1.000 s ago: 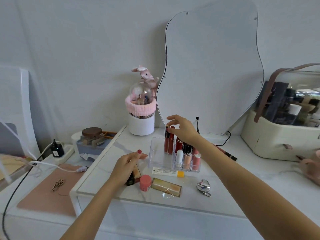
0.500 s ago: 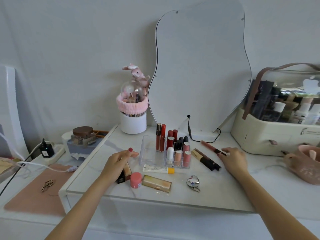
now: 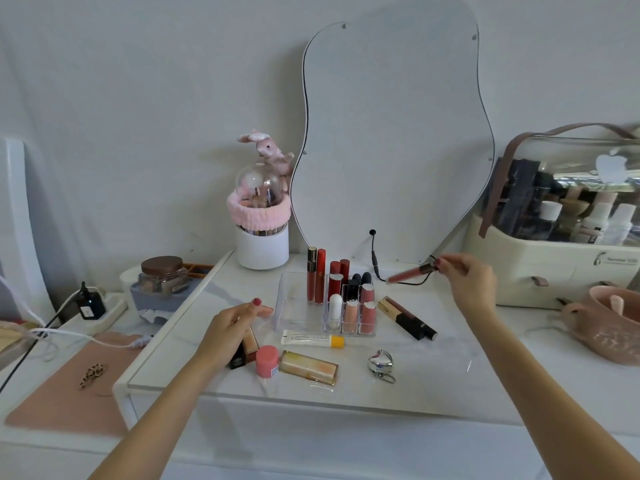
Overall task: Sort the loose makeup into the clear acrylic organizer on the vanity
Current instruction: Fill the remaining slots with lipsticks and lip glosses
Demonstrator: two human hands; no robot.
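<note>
The clear acrylic organizer (image 3: 294, 306) stands mid-vanity with several lipsticks and two tall lip glosses (image 3: 316, 275) upright in it. My right hand (image 3: 471, 282) holds a pink lip gloss tube (image 3: 410, 273) by its cap, lifted above the tabletop to the right of the organizer. My left hand (image 3: 228, 332) rests over a dark compact (image 3: 244, 351) left of the organizer; whether it grips it I cannot tell. Loose on the top lie a white-and-yellow tube (image 3: 311, 339), a pink jar (image 3: 267, 361), a gold palette (image 3: 308, 367) and two dark gloss tubes (image 3: 407, 317).
A wavy mirror (image 3: 391, 133) leans behind the organizer with a black cable (image 3: 374, 258) at its foot. A white brush holder (image 3: 262, 244) stands back left, a cream cosmetics case (image 3: 554, 271) and pink pouch (image 3: 602, 327) at right. A silver heart clip (image 3: 381, 363) lies near the front edge.
My right hand left the organizer, reached right, took the pink lip gloss tube off the vanity and lifted it. My left hand stayed over the compact.
</note>
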